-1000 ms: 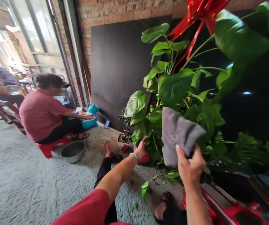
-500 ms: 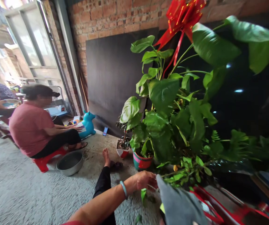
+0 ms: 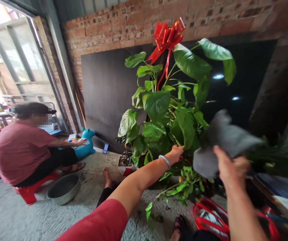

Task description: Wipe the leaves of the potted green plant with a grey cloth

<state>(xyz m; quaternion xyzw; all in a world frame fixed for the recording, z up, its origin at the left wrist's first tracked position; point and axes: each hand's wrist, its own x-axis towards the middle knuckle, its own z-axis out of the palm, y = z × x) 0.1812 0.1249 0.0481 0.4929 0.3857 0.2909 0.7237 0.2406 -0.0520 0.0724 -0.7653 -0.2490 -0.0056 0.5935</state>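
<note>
A tall leafy potted plant (image 3: 159,110) with a red ribbon bow (image 3: 167,33) stands on the floor before a brick wall. My left hand (image 3: 175,154) reaches into the lower foliage and grips a leaf (image 3: 185,129) from below. My right hand (image 3: 225,164) is raised at the plant's right side, holding a grey cloth (image 3: 224,140) that looks blurred. My legs stretch out on the floor below.
A small plant pot (image 3: 124,164) stands left of the big plant. A person in a pink shirt (image 3: 20,150) sits on a red stool (image 3: 29,194) beside a metal basin (image 3: 63,189). A teal toy (image 3: 85,145), a phone (image 3: 105,148) and a red basket (image 3: 209,219) lie nearby.
My left hand rose from the floor by the pot up into the leaves. My right hand lifted the grey cloth from low in front to the plant's right side. The view tilted up.
</note>
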